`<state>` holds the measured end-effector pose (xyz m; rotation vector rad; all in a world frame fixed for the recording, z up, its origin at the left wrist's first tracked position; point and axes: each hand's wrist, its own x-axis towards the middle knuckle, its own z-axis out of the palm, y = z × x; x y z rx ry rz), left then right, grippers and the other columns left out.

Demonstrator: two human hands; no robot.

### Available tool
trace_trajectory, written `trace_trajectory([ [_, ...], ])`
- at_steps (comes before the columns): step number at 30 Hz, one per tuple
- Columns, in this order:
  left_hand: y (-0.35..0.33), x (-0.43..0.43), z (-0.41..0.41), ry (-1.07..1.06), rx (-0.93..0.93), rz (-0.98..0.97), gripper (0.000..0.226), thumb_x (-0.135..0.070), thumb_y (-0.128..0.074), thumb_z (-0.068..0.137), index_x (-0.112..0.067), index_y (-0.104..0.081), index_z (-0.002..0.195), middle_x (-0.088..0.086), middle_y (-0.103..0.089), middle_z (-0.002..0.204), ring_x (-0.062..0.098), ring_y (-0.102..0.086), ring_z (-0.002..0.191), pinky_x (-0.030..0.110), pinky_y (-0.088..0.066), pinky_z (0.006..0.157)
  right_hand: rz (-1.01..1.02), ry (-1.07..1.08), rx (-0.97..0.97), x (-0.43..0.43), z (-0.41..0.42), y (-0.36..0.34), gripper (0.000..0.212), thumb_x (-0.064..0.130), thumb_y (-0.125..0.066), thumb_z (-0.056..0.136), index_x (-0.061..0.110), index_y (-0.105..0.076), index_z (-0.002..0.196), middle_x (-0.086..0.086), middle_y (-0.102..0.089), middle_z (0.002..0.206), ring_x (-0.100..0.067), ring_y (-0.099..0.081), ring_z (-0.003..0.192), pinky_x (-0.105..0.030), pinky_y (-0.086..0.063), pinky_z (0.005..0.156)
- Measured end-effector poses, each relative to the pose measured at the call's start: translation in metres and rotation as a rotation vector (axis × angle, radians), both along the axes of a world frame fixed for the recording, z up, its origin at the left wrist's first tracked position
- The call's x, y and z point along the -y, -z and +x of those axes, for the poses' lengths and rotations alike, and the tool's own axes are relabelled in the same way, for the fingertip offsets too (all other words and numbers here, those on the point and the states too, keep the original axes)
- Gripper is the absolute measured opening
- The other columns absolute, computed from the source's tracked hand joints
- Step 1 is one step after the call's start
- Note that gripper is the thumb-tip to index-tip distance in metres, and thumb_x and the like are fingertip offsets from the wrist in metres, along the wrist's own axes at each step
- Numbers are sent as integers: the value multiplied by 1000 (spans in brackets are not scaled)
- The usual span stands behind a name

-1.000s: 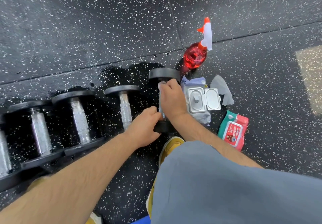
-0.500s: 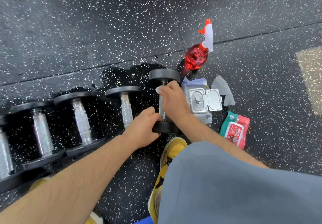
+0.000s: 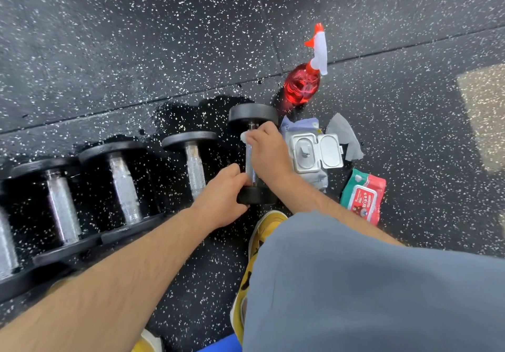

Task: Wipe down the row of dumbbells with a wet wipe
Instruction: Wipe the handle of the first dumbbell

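Observation:
A row of black dumbbells with chrome handles lies on the speckled rubber floor, running from the left edge to the middle. The rightmost and smallest dumbbell (image 3: 252, 115) is the one under my hands. My left hand (image 3: 222, 200) grips its near black end. My right hand (image 3: 269, 150) is curled over the chrome handle and pinches a white wet wipe (image 3: 244, 136) against its far part. The neighbouring dumbbell (image 3: 194, 165) lies just to the left, untouched. A wet dark patch spreads on the floor behind these two.
An open grey wipes pack (image 3: 314, 153) lies right beside the small dumbbell, a crumpled grey used wipe (image 3: 345, 138) past it. A red and green wipes pack (image 3: 364, 195) lies nearer me. A red spray bottle (image 3: 303, 85) stands behind. My yellow shoe (image 3: 263, 231) is below the dumbbell.
My right hand has slid the wipe a little up the handle toward the far end. My left hand has kept its grip on the near end.

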<state>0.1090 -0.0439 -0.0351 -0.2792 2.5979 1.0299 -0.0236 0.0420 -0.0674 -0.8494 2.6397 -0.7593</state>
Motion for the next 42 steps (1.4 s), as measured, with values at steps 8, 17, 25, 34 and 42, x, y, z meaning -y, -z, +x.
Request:
trace_trajectory([
  [8, 0, 0, 0, -2, -14, -12, 36, -22, -76, 77, -16, -62, 109, -7, -37, 98, 8, -40, 92, 24, -43, 77, 150, -181, -188, 11, -1, -6, 18, -11, -69, 67, 5, -64, 74, -14, -54, 85, -32, -52, 73, -37, -46, 48],
  [17, 0, -2, -1, -5, -3, 2, 37, -25, -76, 75, -18, -63, 109, -7, -38, 98, 13, -47, 93, 31, -49, 79, 39, -129, -75, -5, 10, 10, 18, -7, -64, 77, 10, -69, 84, -8, -46, 87, -31, -49, 74, -41, -47, 54],
  [25, 1, -3, 1, -11, -15, 0, 33, -24, -76, 75, -20, -62, 105, -7, -39, 98, 11, -44, 93, 30, -49, 78, -127, -59, -3, -19, 10, 1, 13, 0, -64, 87, 5, -74, 93, -13, -54, 91, -30, -58, 77, -42, -53, 67],
  [34, 6, -3, 2, -28, -46, 2, 31, -25, -78, 74, -20, -63, 101, -8, -37, 95, 9, -41, 90, 24, -42, 77, -116, -171, 25, -22, 5, -13, 13, 23, -70, 92, 14, -78, 97, -7, -51, 95, -14, -46, 76, -26, -41, 67],
  [42, 5, -4, 2, -30, -37, -1, 31, -25, -75, 77, -20, -64, 105, -8, -38, 97, 7, -40, 91, 21, -39, 75, -74, -216, -121, -12, 0, -10, 10, 1, -66, 87, 3, -73, 93, -9, -59, 87, -36, -58, 80, -48, -54, 69],
])
